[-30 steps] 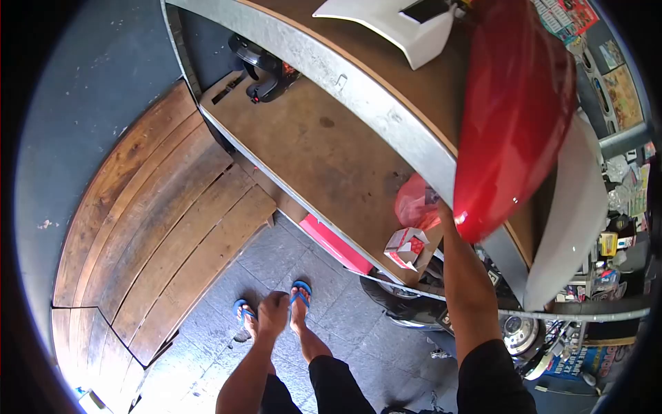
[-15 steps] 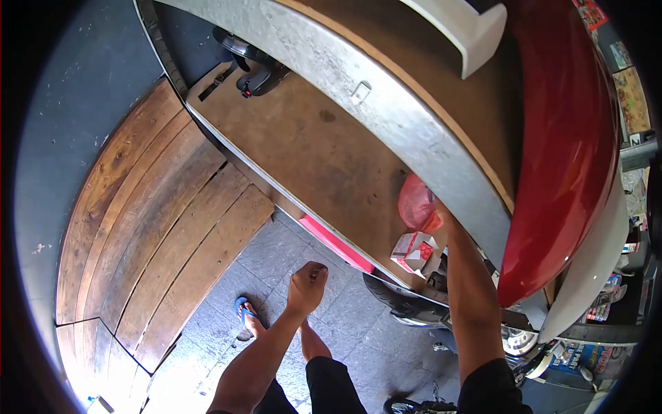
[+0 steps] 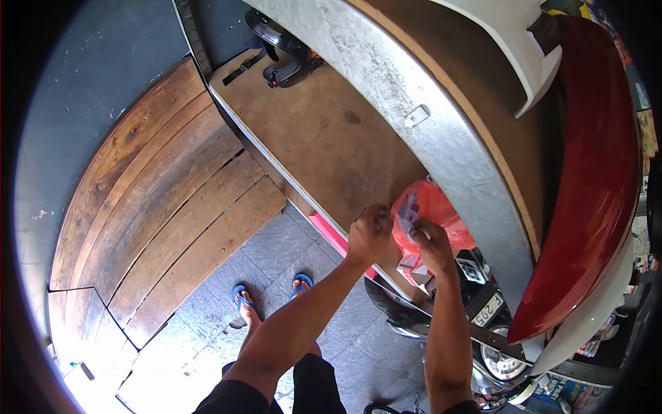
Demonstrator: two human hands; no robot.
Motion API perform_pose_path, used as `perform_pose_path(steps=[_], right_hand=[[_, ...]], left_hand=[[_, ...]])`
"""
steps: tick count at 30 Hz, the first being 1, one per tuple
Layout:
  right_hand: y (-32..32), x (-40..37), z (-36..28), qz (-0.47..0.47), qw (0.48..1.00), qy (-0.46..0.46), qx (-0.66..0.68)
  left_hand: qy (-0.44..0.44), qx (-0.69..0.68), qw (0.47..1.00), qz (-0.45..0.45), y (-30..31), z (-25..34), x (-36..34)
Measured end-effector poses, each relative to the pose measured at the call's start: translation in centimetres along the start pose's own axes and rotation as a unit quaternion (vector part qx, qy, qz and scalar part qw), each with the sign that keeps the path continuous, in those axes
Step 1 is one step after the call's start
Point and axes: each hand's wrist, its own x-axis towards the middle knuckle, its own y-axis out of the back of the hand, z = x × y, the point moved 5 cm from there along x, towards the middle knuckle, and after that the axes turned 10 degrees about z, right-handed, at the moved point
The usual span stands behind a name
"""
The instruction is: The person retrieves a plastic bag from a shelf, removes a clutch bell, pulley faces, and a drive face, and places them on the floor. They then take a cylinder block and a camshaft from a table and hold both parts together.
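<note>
Both of my hands are at the right end of the brown shelf (image 3: 310, 131). A red plastic bag (image 3: 445, 214) lies there, bunched under the metal beam. My right hand (image 3: 433, 247) pinches a small clear plastic packet (image 3: 408, 210) in front of the bag. Close beside it, my left hand (image 3: 370, 233) has its fingers curled at the packet's left side; what they hold, if anything, is hard to make out. A white and red cardboard box (image 3: 415, 269) sits just below, partly covered by the bag and my right hand.
A galvanised metal beam (image 3: 386, 83) crosses above the shelf. A black helmet (image 3: 286, 48) rests at the shelf's far end. Red bodywork (image 3: 596, 172) and a white panel (image 3: 507, 34) are stored above. A wooden bench (image 3: 165, 200) stands left; a motorcycle (image 3: 400, 310) is below.
My left hand has risen from over the floor to the bag. My right hand has drawn back from behind the beam, and the bag now shows more fully, with the clear packet in front.
</note>
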Motion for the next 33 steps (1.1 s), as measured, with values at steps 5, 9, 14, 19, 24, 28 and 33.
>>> perform_pose_path(steps=[5,9,14,19,24,28,33], right_hand=[[6.3,3.3,-5.4,0.308,0.934,0.036,-0.180],[7.1,9.8,11.0,0.202,0.977,0.030,-0.055],[6.3,8.1,11.5,0.132,0.987,-0.067,0.070],[6.8,7.0,12.0,0.076,0.970,-0.126,0.194],[5.8,7.1,11.6,0.057,0.952,-0.155,0.259],[4.5,7.2,10.9,0.003,0.920,-0.198,0.337],[2.4,5.8,8.4,-0.095,0.865,-0.269,0.412]], left_hand=[[0.017,0.066,0.997,-0.046,-6.1,-4.2,2.0],[0.107,0.156,0.978,-0.083,-7.0,-3.6,1.2],[0.137,0.251,0.956,-0.068,-9.2,-5.1,1.2],[0.233,0.230,0.945,-0.004,-9.4,-4.9,0.3],[0.192,0.021,0.981,0.014,-10.7,-9.8,-0.8],[0.125,0.082,0.989,-0.016,-9.2,-8.8,-0.1],[0.271,0.068,0.960,0.035,-6.7,-8.5,-0.4]])
